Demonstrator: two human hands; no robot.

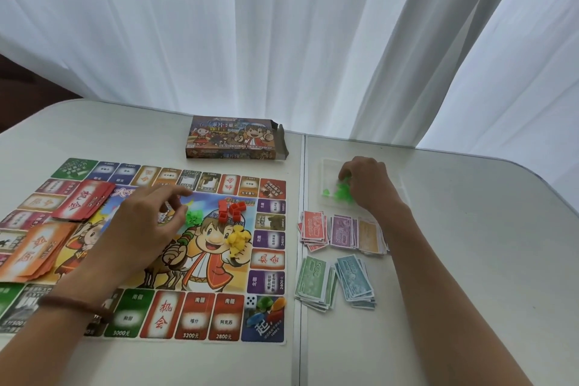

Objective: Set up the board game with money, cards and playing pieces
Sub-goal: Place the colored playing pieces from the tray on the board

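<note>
The game board [200, 316] lies on the table [470, 260], its squares reading 机会, 3000元, 3200元 and 2800元, with 起 on the corner by the die [250, 301]. My right hand [368, 183] pinches green pieces [343, 191] in the clear tray [329, 166] beyond the banknotes [313, 279], one stack marked 500. My left hand [147, 222] hovers curled over the board's middle; whether it holds anything I cannot tell.

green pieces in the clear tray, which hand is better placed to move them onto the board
Right. The right hand is in the clear tray, its fingers curled on the green pieces. The left hand is over the middle of the board, by the green pile, away from the tray.
</note>
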